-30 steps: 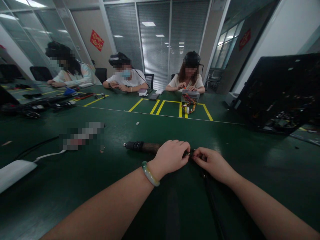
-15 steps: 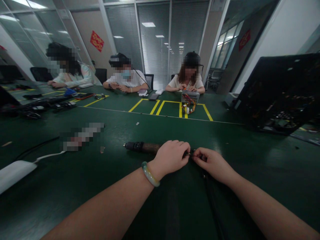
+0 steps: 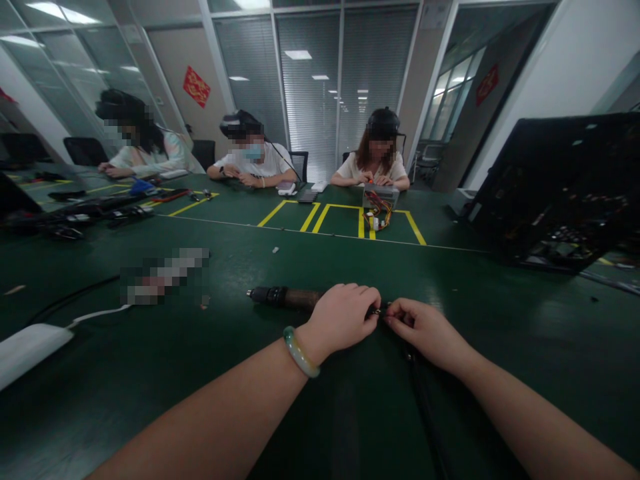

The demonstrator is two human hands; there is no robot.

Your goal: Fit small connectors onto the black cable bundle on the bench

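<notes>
A dark cylindrical tool [image 3: 287, 297] with a black end and a brownish grip lies across the green table [image 3: 150, 373]. My left hand [image 3: 341, 316], with a pale green bangle on its wrist, is closed over the tool's right end. My right hand [image 3: 425, 327] pinches a small metal part [image 3: 380, 311] where the two hands meet. A thin black cable [image 3: 420, 393] runs from under my right hand toward me. What the pinched part is I cannot make out.
A black open computer case [image 3: 560, 193] stands at the right. A white adapter with a cord [image 3: 27, 345] lies at the left. Three other people sit at the far side; one handles a grey box with coloured wires [image 3: 379, 203]. Tools [image 3: 75, 217] lie at far left.
The view has tilted slightly, so everything sits a little lower in the picture. My hands keep the same grip and place on the tool.
</notes>
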